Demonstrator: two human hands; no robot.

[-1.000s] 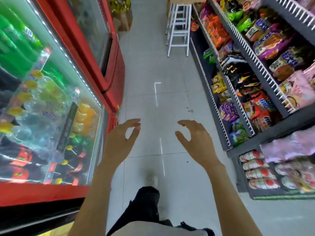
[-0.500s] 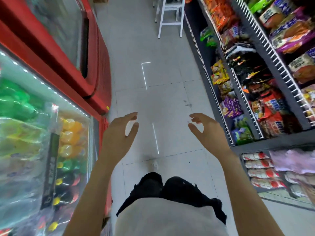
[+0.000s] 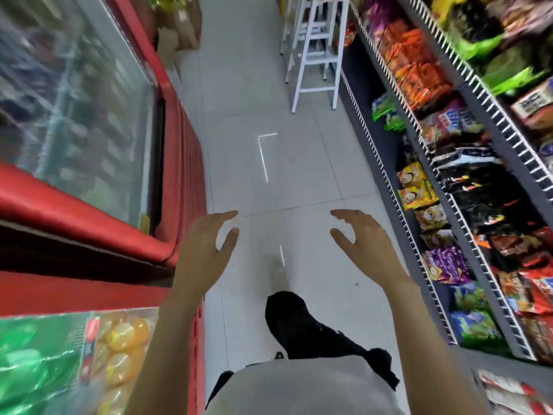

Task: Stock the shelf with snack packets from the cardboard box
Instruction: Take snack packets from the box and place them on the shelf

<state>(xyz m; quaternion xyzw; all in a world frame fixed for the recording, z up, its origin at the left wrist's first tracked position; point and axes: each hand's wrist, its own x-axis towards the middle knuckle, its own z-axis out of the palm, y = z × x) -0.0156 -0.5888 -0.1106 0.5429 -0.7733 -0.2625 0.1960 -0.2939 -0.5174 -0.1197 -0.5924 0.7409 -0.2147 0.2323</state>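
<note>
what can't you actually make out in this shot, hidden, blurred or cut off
- Head view: what the red cooler holds behind its glass, smeared by motion blur.
- Head view: printing on the snack packets, too blurred and small to read.
- Head view: top of the white stool, cut off by the upper edge.
- Head view: a box far up the aisle, blurred and half cut off.
- Left hand and right hand hold nothing.

Aisle, tiled floor [image 3: 269, 175]. My left hand [image 3: 203, 253] and right hand [image 3: 368, 244] are out front, fingers loosely curled, holding nothing. Red fridge [image 3: 89, 211] to my left; shelf [image 3: 478, 181] of snack packets [image 3: 449, 259] right. White stool [image 3: 317, 52] ahead.
</note>
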